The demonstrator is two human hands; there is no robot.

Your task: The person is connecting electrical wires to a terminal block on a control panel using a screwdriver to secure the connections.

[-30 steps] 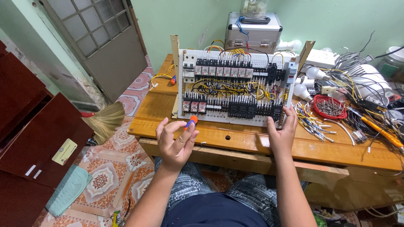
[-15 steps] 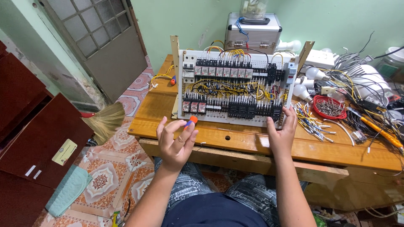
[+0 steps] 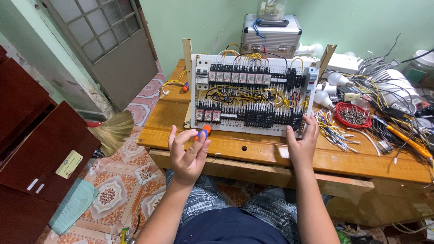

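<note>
A white electrical panel (image 3: 253, 97) packed with black relays, breakers and yellow wires stands tilted on a wooden workbench (image 3: 253, 151). My right hand (image 3: 302, 142) rests against the panel's lower right corner. My left hand (image 3: 187, 151) hovers palm up in front of the bench's front edge, fingers curled around a small screwdriver with an orange and blue handle (image 3: 203, 132).
A silver metal case (image 3: 271, 36) stands behind the panel. To the right lie light bulbs (image 3: 337, 81), a red tray of screws (image 3: 355, 115), cut wire pieces (image 3: 334, 131) and tangled cables (image 3: 393, 99). A broom (image 3: 113, 131) and dark red cabinet (image 3: 40, 153) are at left.
</note>
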